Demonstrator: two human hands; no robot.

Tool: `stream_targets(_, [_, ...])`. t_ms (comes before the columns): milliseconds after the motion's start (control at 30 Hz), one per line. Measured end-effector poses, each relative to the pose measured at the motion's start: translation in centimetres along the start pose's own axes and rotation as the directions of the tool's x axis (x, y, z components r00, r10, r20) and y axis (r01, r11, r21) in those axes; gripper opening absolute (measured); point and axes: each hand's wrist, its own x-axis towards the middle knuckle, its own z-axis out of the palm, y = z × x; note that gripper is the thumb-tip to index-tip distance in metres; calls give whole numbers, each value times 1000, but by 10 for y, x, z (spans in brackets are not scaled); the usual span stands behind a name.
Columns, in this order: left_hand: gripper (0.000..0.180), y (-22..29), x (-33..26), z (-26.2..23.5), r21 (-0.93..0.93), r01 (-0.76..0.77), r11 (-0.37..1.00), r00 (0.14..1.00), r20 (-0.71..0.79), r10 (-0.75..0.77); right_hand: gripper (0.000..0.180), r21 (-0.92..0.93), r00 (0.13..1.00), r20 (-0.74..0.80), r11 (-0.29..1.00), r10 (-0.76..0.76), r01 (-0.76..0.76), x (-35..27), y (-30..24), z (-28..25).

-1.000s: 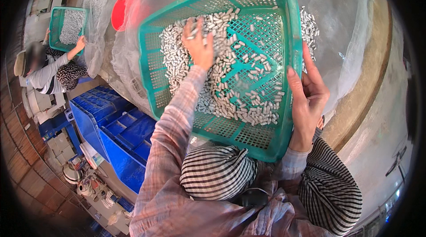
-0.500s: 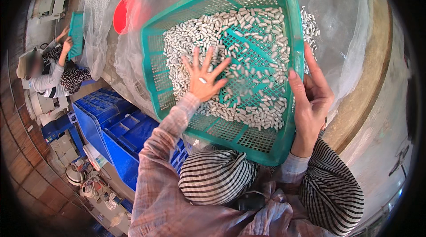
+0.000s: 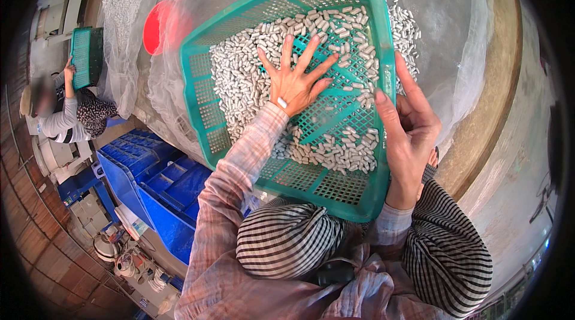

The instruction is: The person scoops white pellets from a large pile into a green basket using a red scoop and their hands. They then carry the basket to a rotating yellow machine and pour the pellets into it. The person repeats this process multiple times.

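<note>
A green plastic mesh basket [image 3: 203, 122] sits tilted in front of me, holding several small white oblong pieces [image 3: 239, 80]. My left hand [image 3: 293, 77] lies flat inside it with fingers spread wide, resting on the mesh and the white pieces. My right hand [image 3: 407, 134] grips the basket's right rim, thumb over the edge. More white pieces [image 3: 404, 26] lie outside the basket on a clear plastic sheet [image 3: 443, 38].
Blue plastic crates [image 3: 162, 188] stand at lower left. Another person [image 3: 69, 110] at the far left holds a second green basket [image 3: 87, 56]. A red round object [image 3: 157, 26] shows under the plastic sheet. A curved wooden rim [image 3: 491, 104] runs along the right.
My left hand slid from the basket's upper left toward its middle, spreading its fingers and pushing white pieces aside. My right hand kept its hold on the rim. The other person shifted their basket.
</note>
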Motion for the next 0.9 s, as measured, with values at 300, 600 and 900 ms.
stream_targets(300, [46,1,1,3,14,31,999,999,-25,-31,48,56,1000,4,998,8,-8,-1,-1,2])
stream_targets(600, [51,-5,-9,8,-228,119,966,992,-22,-128,50,23,999,14,999,35,-35,1,-6,6])
stream_targets(900, [33,-137,-61,76,-679,562,472,445,-233,-865,51,129,990,37,982,136,-140,12,14,-11])
